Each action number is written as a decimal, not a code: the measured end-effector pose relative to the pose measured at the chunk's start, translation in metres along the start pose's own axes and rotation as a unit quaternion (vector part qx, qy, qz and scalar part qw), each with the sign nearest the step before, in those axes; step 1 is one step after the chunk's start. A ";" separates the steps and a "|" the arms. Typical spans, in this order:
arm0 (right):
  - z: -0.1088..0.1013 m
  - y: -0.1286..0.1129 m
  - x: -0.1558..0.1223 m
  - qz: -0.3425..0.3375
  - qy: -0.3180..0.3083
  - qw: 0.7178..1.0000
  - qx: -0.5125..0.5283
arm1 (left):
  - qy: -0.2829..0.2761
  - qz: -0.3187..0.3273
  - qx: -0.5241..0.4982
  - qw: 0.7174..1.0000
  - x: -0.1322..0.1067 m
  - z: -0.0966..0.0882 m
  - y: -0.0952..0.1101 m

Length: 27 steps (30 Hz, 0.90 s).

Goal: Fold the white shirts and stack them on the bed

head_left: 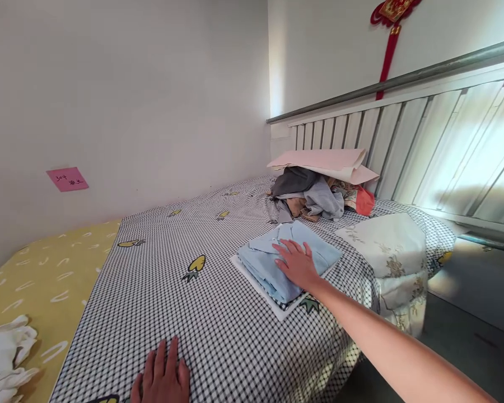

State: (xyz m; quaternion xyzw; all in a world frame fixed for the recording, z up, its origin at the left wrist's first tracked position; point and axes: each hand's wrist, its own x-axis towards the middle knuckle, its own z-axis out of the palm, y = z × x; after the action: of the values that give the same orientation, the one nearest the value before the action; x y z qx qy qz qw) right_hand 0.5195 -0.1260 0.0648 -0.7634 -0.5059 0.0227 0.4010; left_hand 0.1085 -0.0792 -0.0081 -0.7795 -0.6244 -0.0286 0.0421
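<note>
Fingers (293, 246) of the right hand (299, 270) lay slightly spread, palm down, across the folded light-blue collared shirt (262, 258), pinching nothing. Contact looked broad rather than gripping, which probably kept the layers flat and the collar from springing up. The shirt sat toward the right side of the black-and-white checked bedsheet (151, 291), within easy reach of the outstretched arm, over a flat white layer (280, 314) whose edges stuck out; I could not tell whether that was card or cloth, but it seemed to serve as a backing.

The left hand (163, 380), cut off by the lower edge of the view, rested palm down on the checked bedsheet, fingers a little apart and holding nothing, perhaps to prop the person leaning over the bed.

Behind the shirt, pink sheets (319, 159) lay on top of a heap of crumpled clothes (323, 197), apparently set back near the slatted rail (411, 148), which left working room in front. White floral cloth (397, 240) draped over the bed's edge, just right of the shirt, seemingly kept out from under it.
</note>
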 end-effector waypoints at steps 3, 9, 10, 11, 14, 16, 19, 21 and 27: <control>0.004 0.011 0.011 0.042 -0.020 0.999 0.011 | 0.005 0.002 0.003 1.000 -0.002 -0.001 0.001; 0.015 -0.007 -0.011 -0.032 -0.065 0.991 -0.114 | -0.023 -0.026 -0.015 0.999 -0.001 -0.005 0.007; 0.018 -0.015 -0.016 -0.071 -0.076 0.983 -0.154 | -0.023 -0.021 -0.020 0.999 -0.002 -0.004 0.007; 0.020 -0.024 -0.021 -0.107 -0.085 0.973 -0.188 | -0.015 -0.017 -0.023 0.999 -0.002 -0.003 0.007; 0.033 -0.041 -0.029 -0.156 -0.121 0.944 -0.263 | 0.048 -0.003 -0.021 0.999 -0.007 0.004 0.006; 0.043 -0.043 -0.029 -0.138 -0.165 0.929 -0.302 | 0.081 0.006 -0.026 0.996 -0.009 0.009 0.005; 0.055 -0.043 -0.026 -0.109 -0.203 0.912 -0.338 | 0.115 0.011 -0.038 0.993 -0.009 0.014 0.007; 0.061 -0.047 -0.030 -0.133 -0.169 0.913 -0.346 | 0.133 0.007 -0.046 0.990 -0.009 0.015 0.010; 0.118 -0.081 -0.107 -0.267 -0.103 0.925 -0.252 | 0.133 -0.041 -0.116 0.983 -0.018 0.005 0.023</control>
State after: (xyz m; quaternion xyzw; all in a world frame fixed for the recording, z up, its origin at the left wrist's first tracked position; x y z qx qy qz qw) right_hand 0.3538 -0.1274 -0.0034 -0.6696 -0.7184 -0.1342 0.1324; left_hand 0.1272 -0.1016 -0.0152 -0.7419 -0.6372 -0.2059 0.0331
